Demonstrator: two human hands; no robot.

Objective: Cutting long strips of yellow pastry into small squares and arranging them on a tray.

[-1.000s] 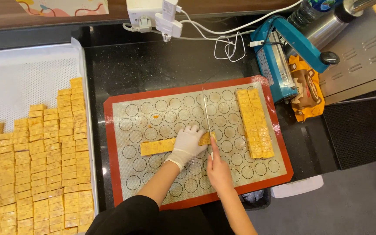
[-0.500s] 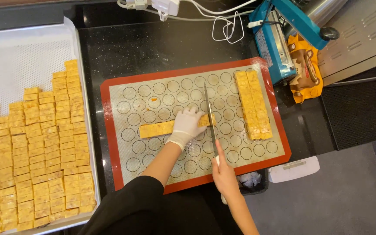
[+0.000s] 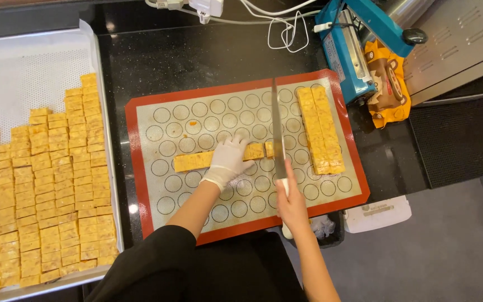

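Tray point(image 3: 6, 61) of cut squares point(image 3: 40, 184), gloved left hand point(image 3: 227, 162) pressing strip point(image 3: 197, 160), right hand point(image 3: 292, 204) gripping knife point(image 3: 278, 134)

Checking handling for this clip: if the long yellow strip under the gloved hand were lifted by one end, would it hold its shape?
Probably not well. The yellow strip is long and thin, so it would likely sag or snap. The knife has already parted a small piece cleanly, suggesting a firm but breakable slab. The left hand presses it flat on the baking mat.

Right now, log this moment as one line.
left hand: gloved, pressing yellow strip | right hand: bare, gripping knife | surface: silicone mat
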